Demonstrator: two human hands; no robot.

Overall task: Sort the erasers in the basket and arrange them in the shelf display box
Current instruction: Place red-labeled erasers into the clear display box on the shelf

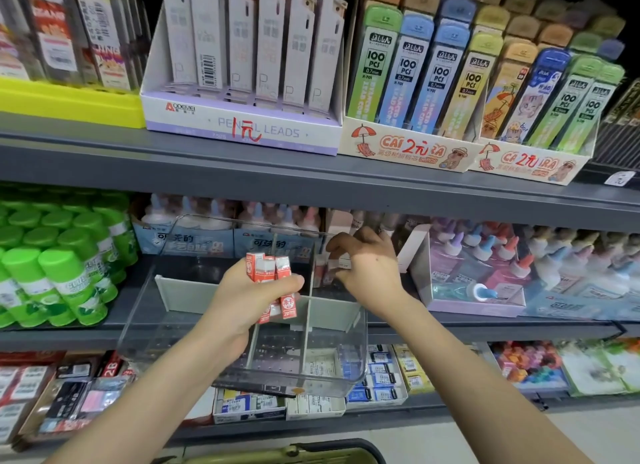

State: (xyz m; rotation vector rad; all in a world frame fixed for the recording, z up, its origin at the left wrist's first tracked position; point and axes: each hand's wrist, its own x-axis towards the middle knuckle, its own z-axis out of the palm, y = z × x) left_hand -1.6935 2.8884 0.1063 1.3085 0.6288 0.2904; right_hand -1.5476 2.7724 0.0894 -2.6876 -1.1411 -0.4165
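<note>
Red-and-white sleeved erasers [273, 268], marked 2B, bunched upright, gripped in curled left hand [239, 301]; right hand [367, 266] pinching a small pale piece over clear, divider-split display box [242, 370].

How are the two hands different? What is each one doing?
The left hand grips a bunch of red-and-white erasers; the right hand pinches just one small pale piece, probably an eraser. The left hand is over the middle of the clear display box; the right hand reaches toward its back right part. Both hands are bare and at the same box.
</note>
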